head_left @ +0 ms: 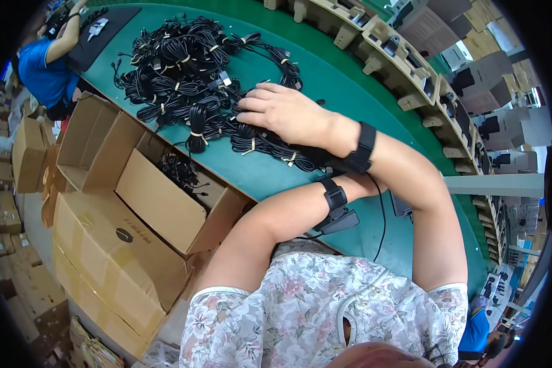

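My right hand [285, 116] reaches across from the right and lies over the near edge of a pile of black cables [181, 58]. Its fingers point left, stretched and a little apart, touching the bundles; the thumb and whatever is under the palm are hidden. The cables are coiled and tied with pale bands. One tied cable bundle [197, 129] sits just left of my fingertips, and more bundles run beneath my right wrist. My left forearm crosses under the right one, and my left hand [373, 185] is mostly covered, its fingers out of sight.
An open cardboard box [113, 245] stands at the left against the green table [343, 236], with black cables [181, 172] inside. Molded brown trays [405, 64] holding dark devices line a green conveyor beyond. A person in blue [46, 73] works at the far left.
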`<state>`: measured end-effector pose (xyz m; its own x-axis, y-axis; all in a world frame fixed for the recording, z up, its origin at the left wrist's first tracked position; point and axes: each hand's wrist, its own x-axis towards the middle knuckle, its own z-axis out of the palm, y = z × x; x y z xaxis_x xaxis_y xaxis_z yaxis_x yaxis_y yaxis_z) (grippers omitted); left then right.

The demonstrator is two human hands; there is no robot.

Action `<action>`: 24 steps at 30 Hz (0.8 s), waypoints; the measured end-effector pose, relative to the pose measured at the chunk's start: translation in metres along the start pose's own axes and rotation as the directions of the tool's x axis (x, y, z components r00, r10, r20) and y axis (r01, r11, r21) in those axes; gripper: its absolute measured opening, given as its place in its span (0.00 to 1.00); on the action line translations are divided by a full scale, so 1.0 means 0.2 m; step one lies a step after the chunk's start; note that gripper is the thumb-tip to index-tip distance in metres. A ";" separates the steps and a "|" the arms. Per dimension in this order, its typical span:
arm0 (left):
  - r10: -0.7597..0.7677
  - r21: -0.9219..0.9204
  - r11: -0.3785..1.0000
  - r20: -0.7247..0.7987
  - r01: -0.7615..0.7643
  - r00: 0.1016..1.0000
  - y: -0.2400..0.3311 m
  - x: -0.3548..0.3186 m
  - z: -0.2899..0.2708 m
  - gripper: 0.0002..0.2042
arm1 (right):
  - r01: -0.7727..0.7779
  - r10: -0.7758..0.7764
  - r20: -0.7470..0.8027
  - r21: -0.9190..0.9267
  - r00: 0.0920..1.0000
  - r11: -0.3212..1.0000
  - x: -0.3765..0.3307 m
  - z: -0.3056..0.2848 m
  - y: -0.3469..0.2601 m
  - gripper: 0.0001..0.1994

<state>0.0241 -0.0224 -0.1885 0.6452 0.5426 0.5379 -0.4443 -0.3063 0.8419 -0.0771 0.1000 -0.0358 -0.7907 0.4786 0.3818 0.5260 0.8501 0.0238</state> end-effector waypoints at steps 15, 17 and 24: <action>-0.194 0.333 0.937 0.232 0.110 0.953 0.55 0.14 -0.23 0.16 | -0.788 0.921 0.035 0.531 0.387 0.311 -0.75 -0.63 0.04 0.15; 0.175 0.275 0.947 -0.009 -0.165 0.985 0.55 0.12 -0.21 0.19 | -0.824 0.956 -0.032 0.499 0.291 0.267 -0.92 -0.69 0.04 0.15; 0.346 0.703 0.708 -0.263 -0.067 0.901 0.48 0.25 -0.33 0.21 | -0.801 0.977 0.106 0.593 0.185 0.087 -1.05 -0.75 -0.15 0.15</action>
<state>-0.0274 0.0277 -0.0840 0.2643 0.5886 0.7640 0.0791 -0.8027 0.5911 0.1206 -0.0595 0.0223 0.3345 0.9424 -0.0043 0.4935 -0.1791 -0.8511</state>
